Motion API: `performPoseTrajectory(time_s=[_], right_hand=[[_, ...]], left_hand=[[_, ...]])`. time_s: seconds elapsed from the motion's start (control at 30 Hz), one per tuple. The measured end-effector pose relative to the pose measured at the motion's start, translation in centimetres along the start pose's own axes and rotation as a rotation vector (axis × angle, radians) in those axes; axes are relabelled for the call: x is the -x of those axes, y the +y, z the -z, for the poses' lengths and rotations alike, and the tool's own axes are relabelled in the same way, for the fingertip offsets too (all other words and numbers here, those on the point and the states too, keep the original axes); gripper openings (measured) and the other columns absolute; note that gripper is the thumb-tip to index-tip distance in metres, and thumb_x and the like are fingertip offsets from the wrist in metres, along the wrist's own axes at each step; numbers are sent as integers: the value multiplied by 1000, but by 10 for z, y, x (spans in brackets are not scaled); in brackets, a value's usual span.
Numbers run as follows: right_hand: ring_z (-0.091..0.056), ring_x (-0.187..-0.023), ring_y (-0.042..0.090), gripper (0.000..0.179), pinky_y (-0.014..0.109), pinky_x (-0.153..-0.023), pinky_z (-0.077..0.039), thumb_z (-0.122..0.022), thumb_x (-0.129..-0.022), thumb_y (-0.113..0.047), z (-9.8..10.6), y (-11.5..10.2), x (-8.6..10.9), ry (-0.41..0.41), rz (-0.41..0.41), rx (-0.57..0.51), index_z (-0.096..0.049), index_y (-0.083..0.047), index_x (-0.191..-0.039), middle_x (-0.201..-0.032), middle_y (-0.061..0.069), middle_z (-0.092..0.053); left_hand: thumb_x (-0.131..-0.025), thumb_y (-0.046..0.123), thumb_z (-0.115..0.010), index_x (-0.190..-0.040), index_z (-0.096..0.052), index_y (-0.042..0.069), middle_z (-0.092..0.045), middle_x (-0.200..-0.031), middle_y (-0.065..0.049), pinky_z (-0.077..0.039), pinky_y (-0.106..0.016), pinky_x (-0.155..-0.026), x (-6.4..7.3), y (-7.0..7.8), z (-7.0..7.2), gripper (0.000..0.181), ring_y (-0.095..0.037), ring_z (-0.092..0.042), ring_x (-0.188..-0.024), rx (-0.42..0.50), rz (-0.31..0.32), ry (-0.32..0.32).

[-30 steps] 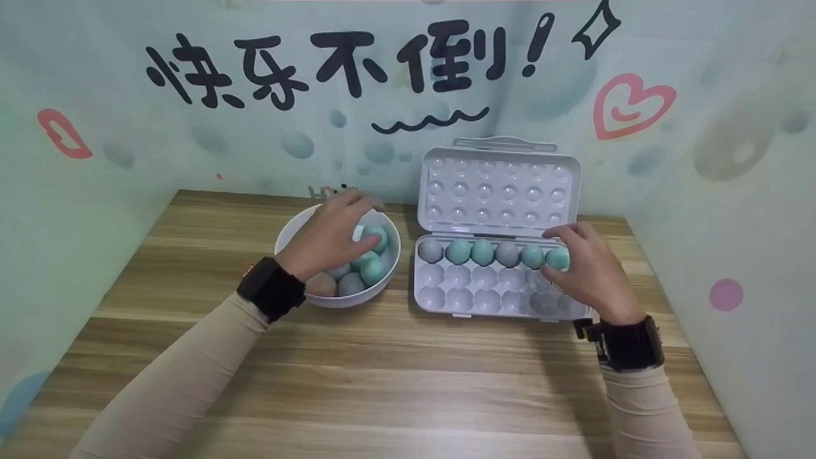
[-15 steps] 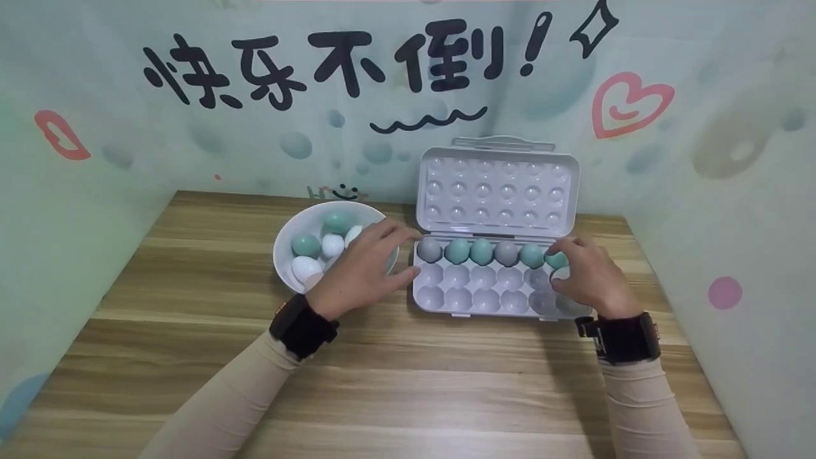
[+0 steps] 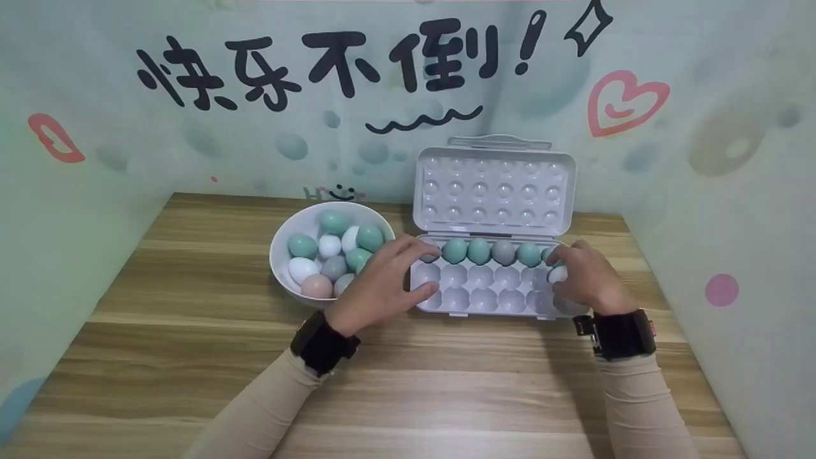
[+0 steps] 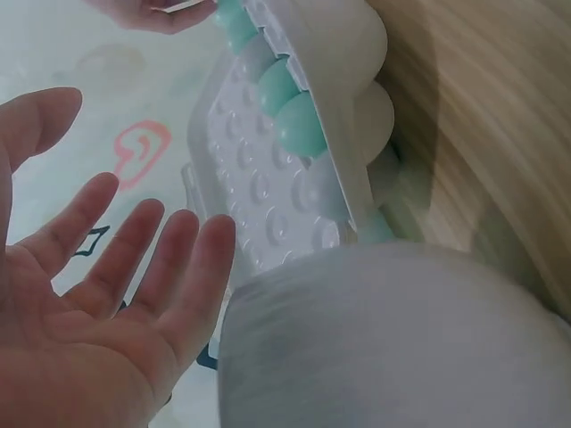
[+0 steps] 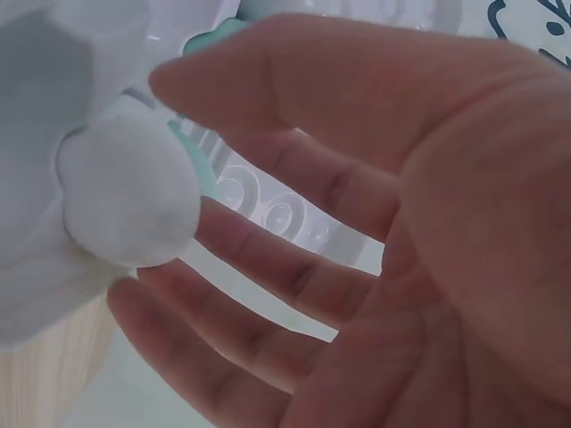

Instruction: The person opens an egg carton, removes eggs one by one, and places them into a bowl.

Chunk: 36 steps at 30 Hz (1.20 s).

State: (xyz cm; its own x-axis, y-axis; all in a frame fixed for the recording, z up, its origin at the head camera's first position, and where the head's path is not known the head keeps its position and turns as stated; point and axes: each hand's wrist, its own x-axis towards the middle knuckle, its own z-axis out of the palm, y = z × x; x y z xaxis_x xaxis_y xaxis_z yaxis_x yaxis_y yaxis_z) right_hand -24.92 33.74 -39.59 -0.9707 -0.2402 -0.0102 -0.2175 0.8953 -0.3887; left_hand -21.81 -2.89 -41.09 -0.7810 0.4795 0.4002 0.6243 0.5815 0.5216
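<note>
With fingers of the left hand [image 3: 379, 287] spread and relaxed, holds nothing near the left end of the open egg box [image 3: 483, 299]. With fingers of the right hand [image 3: 593, 277] around a white egg [image 5: 132, 178], at the right end of the box's middle row; cannot tell whether pinching or only touching. Between both hands' fingers, in the back row, green and grey eggs [image 3: 479, 251]. Just left of the left fingers, on the table [image 3: 446, 382], a white bowl [image 3: 275, 255] with more eggs.
</note>
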Motion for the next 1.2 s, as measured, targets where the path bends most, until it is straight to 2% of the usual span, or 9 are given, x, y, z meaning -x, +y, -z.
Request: performPoseTrajectory(time_s=[0.3, 0.6, 0.7, 0.87, 1.07, 1.2], right_hand=[[-56, -102, 45, 51, 61, -93, -51, -74, -62, 8, -4, 3, -3, -32, -20, 17, -76, 5, -112, -109, 27, -58], [-53, -97, 41, 53, 50, -81, -50, -75, -59, 10, -6, 4, -1, -38, -59, -5, -79, -1, -111, -108, 25, -55], [-55, -99, 42, 53, 54, -86, -51, -72, -59, 12, -6, 4, -3, -41, -50, -3, -79, 0, -110, -109, 26, -58], [-60, -103, 42, 49, 60, -95, -50, -66, -59, 14, -6, 7, -5, -13, 4, 0, -79, 1, -104, -109, 25, -68], [-63, -105, 43, 50, 61, -98, -50, -65, -59, 13, -3, 7, -4, -1, 25, -16, -79, 4, -106, -110, 25, -72], [-62, -104, 44, 45, 61, -97, -49, -67, -65, 11, 5, 1, 0, 36, 42, -12, -76, 8, -109, -110, 27, -71]], left_hand=[[-97, 32, -78, -134, -68, 18, -62, -132, 0, -46, -37, -112, 1, -1, -6, 41, -19, -57, -126, 16, 16, 4], [-97, 34, -78, -136, -67, 20, -61, -135, 0, -44, -40, -115, 2, 0, -9, 42, -21, -55, -130, 17, 47, -17], [-97, 34, -78, -136, -68, 19, -61, -134, 0, -44, -41, -115, 2, 0, -9, 42, -22, -55, -130, 21, 49, -15], [-96, 30, -79, -133, -69, 17, -62, -132, -2, -46, -39, -113, 2, -1, -9, 40, -22, -57, -127, 19, 13, 8], [-96, 29, -79, -132, -69, 18, -63, -131, -1, -48, -38, -112, 2, -3, -9, 38, -21, -58, -126, 19, 20, 7], [-97, 28, -79, -131, -69, 18, -63, -130, -1, -48, -36, -111, 1, -2, -7, 37, -20, -59, -125, 13, 23, 25]])
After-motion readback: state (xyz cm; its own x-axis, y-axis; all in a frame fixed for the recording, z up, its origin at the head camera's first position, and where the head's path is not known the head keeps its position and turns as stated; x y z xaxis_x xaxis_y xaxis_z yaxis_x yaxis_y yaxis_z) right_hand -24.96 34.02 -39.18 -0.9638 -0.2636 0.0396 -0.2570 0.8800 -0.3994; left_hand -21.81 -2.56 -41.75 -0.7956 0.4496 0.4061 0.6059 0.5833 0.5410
